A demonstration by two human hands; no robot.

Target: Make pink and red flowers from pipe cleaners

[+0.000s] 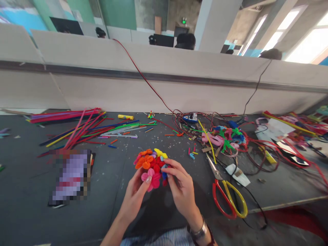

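Between my hands is a bunch of fuzzy pipe-cleaner flowers (145,162) in orange, red, pink, yellow and blue, held above the dark table. My left hand (135,191) is closed on its left side, the thumb lying on a pink flower (151,173). On the right side, my right hand (180,186) pinches the bunch near its blue petals with thumb and fingers. The palms and the underside of the bunch are hidden. Scissors (217,176) with one red and one yellow handle lie to the right of my right hand.
Loose pipe cleaners (84,128) spread over the back left. A pixelated purple object (71,177) lies at left. A yellow tube (125,117) and a toy boat (190,118) are near the white partition (115,92). Tangled cords, scraps and a pipe-cleaner pile (225,138) crowd the right.
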